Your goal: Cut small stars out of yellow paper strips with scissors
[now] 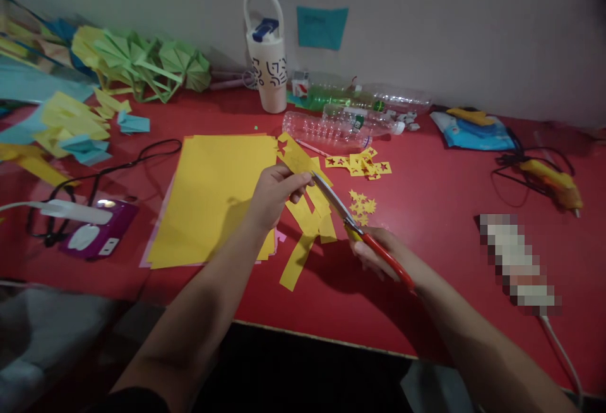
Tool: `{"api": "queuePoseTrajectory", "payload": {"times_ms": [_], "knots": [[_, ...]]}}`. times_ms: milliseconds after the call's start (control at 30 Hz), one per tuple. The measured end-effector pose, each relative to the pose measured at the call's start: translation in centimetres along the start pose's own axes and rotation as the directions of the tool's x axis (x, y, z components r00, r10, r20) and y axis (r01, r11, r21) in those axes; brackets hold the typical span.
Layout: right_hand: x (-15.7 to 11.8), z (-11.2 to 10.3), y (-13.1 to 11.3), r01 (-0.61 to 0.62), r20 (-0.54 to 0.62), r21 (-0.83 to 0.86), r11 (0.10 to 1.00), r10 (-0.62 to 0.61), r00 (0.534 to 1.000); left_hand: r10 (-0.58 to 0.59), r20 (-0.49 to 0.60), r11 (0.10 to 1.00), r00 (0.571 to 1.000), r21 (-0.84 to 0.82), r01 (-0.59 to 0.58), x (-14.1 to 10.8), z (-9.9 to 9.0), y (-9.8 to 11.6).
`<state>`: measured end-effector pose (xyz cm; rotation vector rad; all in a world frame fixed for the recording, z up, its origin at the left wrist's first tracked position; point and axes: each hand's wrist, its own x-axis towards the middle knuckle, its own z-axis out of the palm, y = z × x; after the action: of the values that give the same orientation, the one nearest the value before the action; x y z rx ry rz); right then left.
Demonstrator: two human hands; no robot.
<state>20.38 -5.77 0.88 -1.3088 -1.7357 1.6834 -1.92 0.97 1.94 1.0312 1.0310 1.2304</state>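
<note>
Between the thumb and fingers of my left hand (pixel 278 193) is a yellow paper strip (pixel 299 155) with a star-shaped cutout at its far end. My right hand (pixel 379 250) grips a pair of scissors (pixel 353 223) by the red handles; their blades point up-left and meet the strip beside my left thumb. Below the hands lie several more yellow strips (pixel 299 258). Small cut-out paper stars (pixel 362 206) and paper scraps with star holes (pixel 364 164) rest to the right. Left of my left hand is a stack of yellow sheets (pixel 213 192).
On the red table (pixel 435 192) stand a white tumbler (pixel 271 78) and several plastic bottles (pixel 326 127) at the back. A glue gun (pixel 553 184) and a blurred-out device (pixel 518 261) with a cable lie right. A purple power socket (pixel 97 230) and folded paper pieces (pixel 71 125) are left.
</note>
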Motion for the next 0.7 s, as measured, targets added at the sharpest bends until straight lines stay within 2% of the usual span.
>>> {"api": "queuePoseTrajectory", "payload": {"times_ms": [367, 700], "knots": [[-0.21, -0.20, 0.01, -0.051, 0.031, 0.027, 0.998, 0.051, 0.998, -0.048, 0.028, 0.998, 0.998, 0.038, 0.047, 0.07, -0.04, 0.60], [-0.13, -0.54, 0.21, -0.119, 0.027, 0.011, 0.993, 0.118, 0.993, 0.029, 0.074, 0.996, 0.997, 0.076, -0.035, 0.29, -0.70, -0.16]]}}
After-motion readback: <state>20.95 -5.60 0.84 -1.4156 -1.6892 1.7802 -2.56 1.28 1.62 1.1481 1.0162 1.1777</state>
